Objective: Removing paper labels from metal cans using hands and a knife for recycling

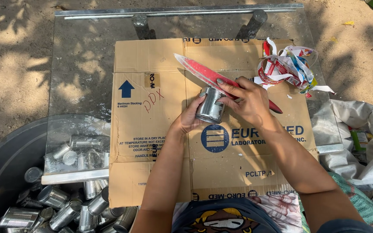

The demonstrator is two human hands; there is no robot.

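My left hand (189,118) cups a bare silver tin can (210,106) from below and the left, held above a flattened cardboard sheet (152,129) on a glass table (83,64). My right hand (249,101) rests on the can's right side and grips a red-bladed knife (203,73). The blade points up and to the left, past the can's top. The knife's handle end shows beyond my right hand at the lower right.
A heap of torn paper labels (288,67) lies at the cardboard's far right corner. A dark tub (5,159) at the lower left holds several bare tin cans (65,203). A white sack (363,138) sits on the right. Sandy ground surrounds the table.
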